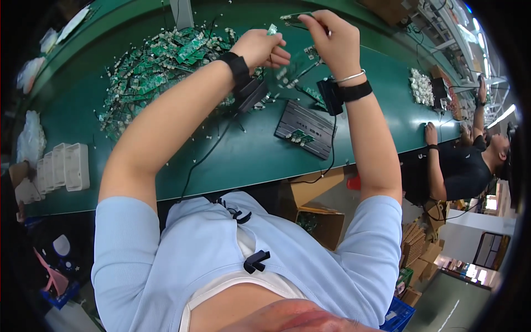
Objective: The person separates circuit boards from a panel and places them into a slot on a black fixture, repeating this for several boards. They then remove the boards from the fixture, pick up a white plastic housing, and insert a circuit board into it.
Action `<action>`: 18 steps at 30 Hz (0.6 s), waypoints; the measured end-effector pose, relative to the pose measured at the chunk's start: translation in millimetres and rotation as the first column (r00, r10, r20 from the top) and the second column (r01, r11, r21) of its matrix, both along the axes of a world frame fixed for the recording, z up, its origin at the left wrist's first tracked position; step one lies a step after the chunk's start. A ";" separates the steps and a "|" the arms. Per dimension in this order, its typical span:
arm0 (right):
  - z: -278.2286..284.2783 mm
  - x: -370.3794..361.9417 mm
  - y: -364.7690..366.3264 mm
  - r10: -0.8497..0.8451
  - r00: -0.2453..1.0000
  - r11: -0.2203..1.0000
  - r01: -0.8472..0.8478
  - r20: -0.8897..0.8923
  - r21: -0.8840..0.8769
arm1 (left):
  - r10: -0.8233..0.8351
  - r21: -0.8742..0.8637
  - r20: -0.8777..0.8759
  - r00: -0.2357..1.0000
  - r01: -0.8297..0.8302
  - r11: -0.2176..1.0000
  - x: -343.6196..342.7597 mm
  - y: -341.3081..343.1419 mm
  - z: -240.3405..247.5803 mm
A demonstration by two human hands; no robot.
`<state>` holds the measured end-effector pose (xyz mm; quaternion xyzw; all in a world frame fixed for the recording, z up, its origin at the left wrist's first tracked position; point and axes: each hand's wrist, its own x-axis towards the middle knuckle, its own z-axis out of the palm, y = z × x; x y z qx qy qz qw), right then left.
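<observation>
My left hand is raised over the far part of the green bench. A small green circuit board is pinched at its thumb, while the other fingers curl loosely. To its right, my right hand grips a narrow circuit board between thumb and fingers, its edge pointing left. Below the hands, several wired boards lie loose on the bench, partly blurred. Nearer to me is a black ribbed block with small green boards on top. A wide heap of green circuit boards spreads to the left, partly behind my left forearm.
White plastic trays stand at the bench's left end beside clear plastic bags. Farther right lie white parts and a black device. A co-worker is at the right. Under the bench edge sits an open cardboard box.
</observation>
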<state>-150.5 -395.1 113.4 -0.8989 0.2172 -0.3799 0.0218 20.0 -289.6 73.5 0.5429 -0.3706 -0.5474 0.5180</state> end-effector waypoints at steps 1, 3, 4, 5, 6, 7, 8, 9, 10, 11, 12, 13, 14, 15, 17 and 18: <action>1.2 2.7 -1.3 -0.042 0.999 0.993 0.038 0.035 0.114 | -0.005 -0.003 0.006 1.000 0.005 1.000 -1.8 1.6 3.3; 0.7 7.0 -1.7 -0.092 0.993 0.971 0.073 0.072 0.227 | -0.110 -0.148 -0.071 0.991 0.098 0.984 -8.3 9.6 5.8; 3.1 13.8 2.6 -0.102 0.986 0.962 0.065 0.130 0.267 | -0.156 -0.219 -0.105 0.982 0.131 0.967 -9.9 14.2 9.7; 5.1 20.8 7.0 -0.116 0.976 0.950 0.054 0.185 0.307 | -0.154 -0.217 -0.100 0.983 0.129 0.968 -11.5 12.4 6.6; 7.4 30.0 11.6 -0.127 0.963 0.938 0.038 0.239 0.345 | -0.105 -0.245 0.000 0.995 0.101 0.964 -12.6 8.0 -1.6; 8.7 39.6 15.0 -0.122 0.963 0.938 0.032 0.242 0.346 | -0.052 -0.274 0.097 0.994 0.077 0.959 -13.1 3.1 -9.7; 9.7 50.4 16.9 -0.138 0.948 0.948 0.042 0.288 0.316 | 0.002 -0.303 0.192 0.981 0.058 0.951 -9.8 -2.2 -16.8; 6.5 54.3 16.0 -0.171 0.929 0.954 0.072 0.329 0.292 | -0.012 -0.296 0.190 0.982 0.069 0.953 -9.4 -5.2 -15.6; 3.1 58.2 15.0 -0.203 0.907 0.957 0.105 0.368 0.269 | -0.034 -0.252 0.297 0.954 0.113 0.961 -4.6 -8.1 -13.5; -1.3 64.3 12.1 -0.219 0.905 0.953 0.117 0.365 0.280 | -0.061 -0.203 0.401 0.914 0.153 0.967 2.2 -8.8 -10.1; -4.7 71.6 8.3 -0.196 0.911 0.968 0.120 0.363 0.222 | -0.089 -0.152 0.499 0.862 0.188 0.970 8.4 -8.9 -9.4; -9.2 77.4 5.6 -0.174 0.917 0.979 0.122 0.360 0.163 | -0.105 -0.141 0.496 0.862 0.200 0.970 12.9 -7.6 -10.2; -13.6 84.1 3.7 -0.182 0.916 0.977 0.128 0.358 0.170 | -0.023 -0.182 0.515 0.857 0.135 0.974 20.2 -7.8 -11.7; -18.6 90.3 2.7 -0.221 0.902 0.963 0.143 0.370 0.228 | 0.060 -0.224 0.531 0.845 0.072 0.972 27.8 -7.6 -12.9; -33.0 102.7 -10.3 -0.267 0.884 0.945 0.163 0.383 0.283 | 0.112 -0.195 0.520 0.847 -0.009 0.981 42.7 -10.6 -11.6; -44.2 105.9 -18.9 -0.280 0.892 0.931 0.163 0.355 0.325 | 0.164 -0.170 0.509 0.845 -0.088 0.982 47.8 -11.1 -10.4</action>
